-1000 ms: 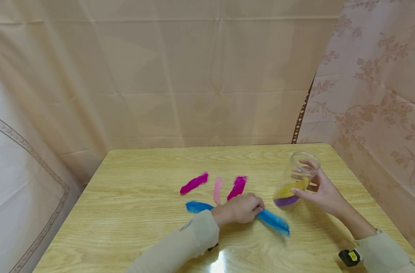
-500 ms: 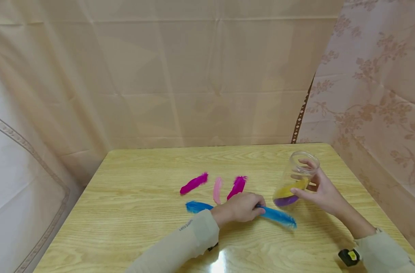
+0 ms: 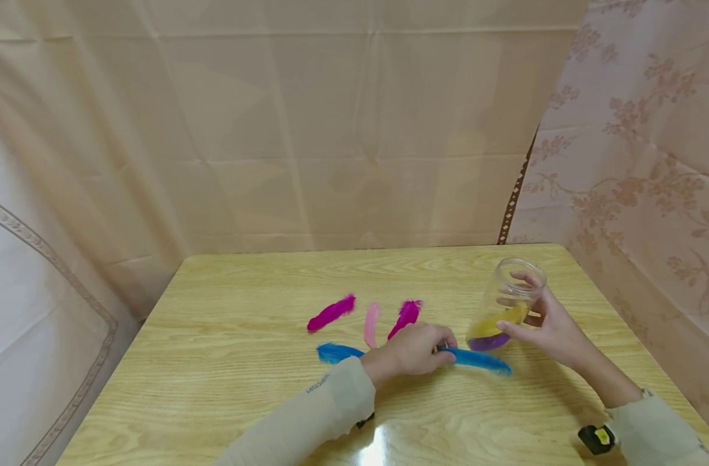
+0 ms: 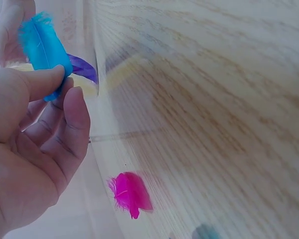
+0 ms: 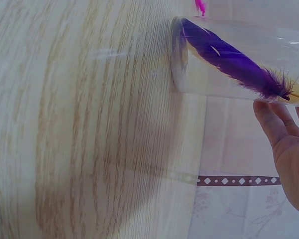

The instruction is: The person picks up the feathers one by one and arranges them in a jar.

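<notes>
Between thumb and fingers my left hand point(image 3: 414, 350) pinches a blue feather point(image 3: 481, 360), its free end pointing right toward the jar. In the left wrist view the blue feather point(image 4: 44, 46) stands up from the thumb and fingertips. My right hand point(image 3: 555, 327) grips a clear jar point(image 3: 487, 299) from its right side; the jar leans, with its open mouth at the top. Inside the jar lie a yellow feather point(image 3: 500, 321) and a purple feather point(image 3: 488, 342). The purple feather point(image 5: 229, 57) shows through the jar wall in the right wrist view.
On the wooden table point(image 3: 226, 388) lie a magenta feather point(image 3: 331, 314), a light pink feather point(image 3: 371, 325) and a second magenta feather point(image 3: 406, 317) partly behind my left hand. Another blue feather point(image 3: 338, 353) lies by the left wrist. Curtains point(image 3: 354, 129) hang behind the table.
The blue feather in my left hand has swung its free end up and to the right, nearer the jar. My left fingers have shifted slightly; the right hand and jar hold still.
</notes>
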{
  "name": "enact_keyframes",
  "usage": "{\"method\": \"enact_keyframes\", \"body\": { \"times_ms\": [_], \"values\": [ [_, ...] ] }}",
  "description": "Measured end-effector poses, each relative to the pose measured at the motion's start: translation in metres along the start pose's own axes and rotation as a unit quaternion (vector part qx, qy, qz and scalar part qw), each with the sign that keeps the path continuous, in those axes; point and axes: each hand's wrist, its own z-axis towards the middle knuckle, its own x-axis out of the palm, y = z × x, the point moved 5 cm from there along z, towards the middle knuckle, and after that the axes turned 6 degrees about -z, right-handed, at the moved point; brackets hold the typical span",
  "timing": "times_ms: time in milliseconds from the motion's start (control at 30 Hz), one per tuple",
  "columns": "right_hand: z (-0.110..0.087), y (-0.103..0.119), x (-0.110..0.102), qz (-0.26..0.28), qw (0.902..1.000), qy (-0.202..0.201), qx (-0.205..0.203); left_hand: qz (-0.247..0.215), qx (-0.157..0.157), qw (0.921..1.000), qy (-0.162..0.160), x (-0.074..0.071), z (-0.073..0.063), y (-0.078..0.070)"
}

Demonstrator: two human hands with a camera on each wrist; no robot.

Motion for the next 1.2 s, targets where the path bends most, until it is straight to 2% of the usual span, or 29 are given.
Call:
{"method": "enact_keyframes", "body": {
  "times_ms": [367,700,1200],
  "values": [
    [-0.001,0.001,0.000,0.004,1.0000,0.001,0.001,-0.012,0.028,0.9993,-0.019,-0.005,0.003,-0.005],
    [-0.001,0.000,0.000,0.001,1.0000,0.001,0.000,-0.080,0.023,0.9954,-0.048,-0.018,0.007,-0.008],
    [0.000,0.005,-0.001,0.020,0.9993,-0.004,-0.031,-0.102,0.011,0.9924,-0.068,-0.030,0.009,-0.008]
  ]
}}
